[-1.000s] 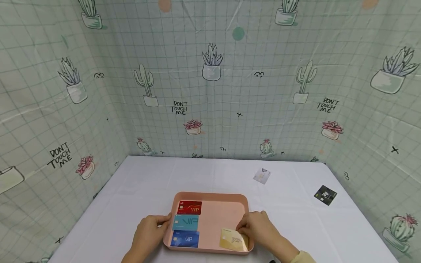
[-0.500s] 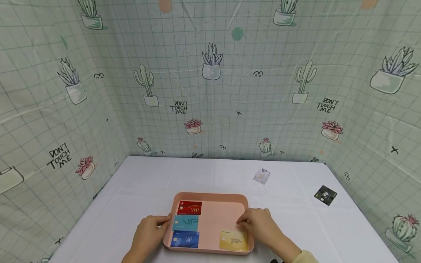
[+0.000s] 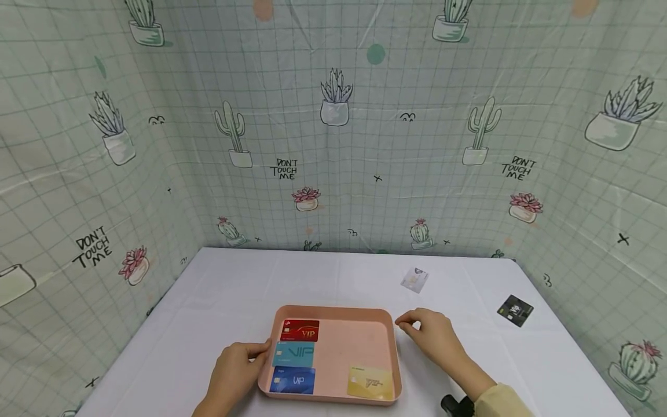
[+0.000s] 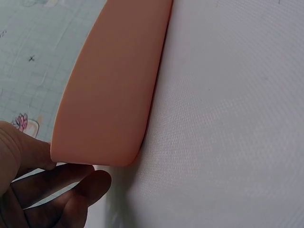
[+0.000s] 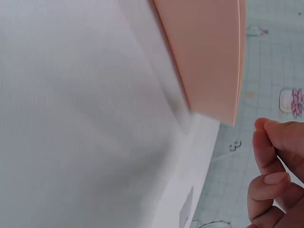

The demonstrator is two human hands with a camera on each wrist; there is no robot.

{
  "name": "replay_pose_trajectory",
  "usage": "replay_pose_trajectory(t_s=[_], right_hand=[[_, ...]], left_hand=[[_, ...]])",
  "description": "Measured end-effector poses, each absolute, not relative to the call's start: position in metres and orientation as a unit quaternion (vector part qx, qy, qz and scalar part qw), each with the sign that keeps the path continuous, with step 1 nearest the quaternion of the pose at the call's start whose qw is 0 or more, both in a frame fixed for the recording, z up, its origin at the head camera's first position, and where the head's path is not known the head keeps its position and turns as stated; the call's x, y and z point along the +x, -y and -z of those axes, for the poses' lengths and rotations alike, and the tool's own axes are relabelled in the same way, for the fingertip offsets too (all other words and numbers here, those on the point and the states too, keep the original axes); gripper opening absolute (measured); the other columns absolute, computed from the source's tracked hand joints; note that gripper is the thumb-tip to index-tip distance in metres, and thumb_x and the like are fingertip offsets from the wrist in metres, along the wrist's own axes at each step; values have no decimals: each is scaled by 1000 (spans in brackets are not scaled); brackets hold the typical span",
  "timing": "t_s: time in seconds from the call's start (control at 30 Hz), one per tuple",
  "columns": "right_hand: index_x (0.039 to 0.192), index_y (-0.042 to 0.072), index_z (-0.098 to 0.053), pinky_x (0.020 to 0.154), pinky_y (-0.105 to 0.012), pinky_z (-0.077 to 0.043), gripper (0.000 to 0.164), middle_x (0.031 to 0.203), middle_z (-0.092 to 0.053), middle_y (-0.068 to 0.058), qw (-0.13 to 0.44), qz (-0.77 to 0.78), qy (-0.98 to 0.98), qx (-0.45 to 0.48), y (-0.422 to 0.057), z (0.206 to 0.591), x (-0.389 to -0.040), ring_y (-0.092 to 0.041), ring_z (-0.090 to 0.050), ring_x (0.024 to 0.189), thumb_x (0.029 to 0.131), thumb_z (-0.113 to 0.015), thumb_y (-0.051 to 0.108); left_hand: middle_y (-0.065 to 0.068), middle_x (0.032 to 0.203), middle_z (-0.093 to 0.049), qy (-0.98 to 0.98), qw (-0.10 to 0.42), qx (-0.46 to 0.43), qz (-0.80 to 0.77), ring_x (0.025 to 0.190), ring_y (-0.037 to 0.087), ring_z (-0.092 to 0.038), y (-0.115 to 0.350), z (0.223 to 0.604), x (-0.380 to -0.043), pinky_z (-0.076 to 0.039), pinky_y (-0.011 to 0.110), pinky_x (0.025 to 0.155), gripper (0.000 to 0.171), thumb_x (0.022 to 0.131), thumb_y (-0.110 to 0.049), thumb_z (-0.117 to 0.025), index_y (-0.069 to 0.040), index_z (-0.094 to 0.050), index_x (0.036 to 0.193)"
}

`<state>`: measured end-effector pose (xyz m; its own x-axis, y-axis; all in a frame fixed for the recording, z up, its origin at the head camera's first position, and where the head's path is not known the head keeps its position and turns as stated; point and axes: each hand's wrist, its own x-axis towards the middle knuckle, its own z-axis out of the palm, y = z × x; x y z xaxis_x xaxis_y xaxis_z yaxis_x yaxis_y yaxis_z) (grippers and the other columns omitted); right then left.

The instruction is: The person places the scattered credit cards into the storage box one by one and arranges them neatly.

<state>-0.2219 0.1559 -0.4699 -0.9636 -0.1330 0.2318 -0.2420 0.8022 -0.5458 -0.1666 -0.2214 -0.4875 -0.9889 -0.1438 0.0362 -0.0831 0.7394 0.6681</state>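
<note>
My left hand (image 3: 234, 370) holds the left rim of a pink tray (image 3: 354, 313). In the left wrist view the thumb (image 4: 35, 154) lies against the tray's end wall, the other fingers bent beside it. A red VIP card (image 3: 300, 330), a teal one (image 3: 294, 354) and a blue one (image 3: 293, 380) lie in a column along the tray's left side. At its lower right corner lies a gold card (image 3: 370, 382). My right hand (image 3: 431, 337), holding nothing, hovers just outside the tray's right rim with relaxed, bent fingers. In the right wrist view its thumb and index tips come close together.
Farther back on the white table (image 3: 234, 278) lies a silver-grey card (image 3: 414, 280). A black card (image 3: 515, 311) lies toward the right edge. Patterned cloth walls (image 3: 333, 150) enclose the table behind and at both sides. A black device (image 3: 458, 405) shows by the right wrist.
My right hand has let go of the gold card, which now lies flat in the tray, and has moved up and right past the rim. The left hand has stayed on the tray.
</note>
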Motion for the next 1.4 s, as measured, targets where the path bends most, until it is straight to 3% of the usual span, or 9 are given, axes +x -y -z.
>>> replay_pose_trajectory(t_s=[0.27,0.43,0.67,0.93,1.13,1.4], right_hand=[[97,17,-81,67,-36,-51,8,99,-79,-1,95,-281,952,81,-180,476,-239,-16,-65,77,93,-74,17],[111,7,-77,75,-49,-53,21,101,-75,-6,81,-263,959,61,-190,484,-256,-28,-68,89,95,-69,17],[132,-1,-63,91,-71,-47,36,138,-58,-25,40,-232,970,59,-190,496,-276,-53,-59,118,100,-55,14],[145,-3,-53,85,-69,-50,46,156,-44,-25,18,-173,983,67,-193,509,-289,-58,-59,114,103,-50,14],[151,-7,-42,99,-69,-46,51,163,-32,-27,4,-177,981,74,-199,512,-297,-56,-52,130,104,-43,13],[148,-9,-45,109,-67,-39,49,162,-31,-30,-18,-164,983,79,-199,508,-303,-55,-43,139,106,-43,16]], left_hand=[[15,115,-77,933,46,68,350,86,16,-59,223,486,-166,-43,33,66,23,90,-15,-77,-9,-81,112],[15,115,-77,933,47,69,350,88,16,-61,225,485,-166,-44,33,67,22,90,-16,-77,-10,-81,111],[13,114,-78,932,47,68,352,96,17,-65,228,486,-165,-47,34,70,21,90,-17,-77,-11,-82,110],[12,112,-78,933,54,55,350,99,20,-68,227,490,-166,-53,40,73,21,89,-15,-78,-11,-82,109],[11,111,-78,934,60,49,348,98,20,-68,225,489,-167,-53,41,72,21,89,-17,-79,-11,-82,109],[11,111,-79,935,59,52,347,104,23,-71,224,488,-166,-55,42,74,21,89,-17,-79,-11,-82,109]])
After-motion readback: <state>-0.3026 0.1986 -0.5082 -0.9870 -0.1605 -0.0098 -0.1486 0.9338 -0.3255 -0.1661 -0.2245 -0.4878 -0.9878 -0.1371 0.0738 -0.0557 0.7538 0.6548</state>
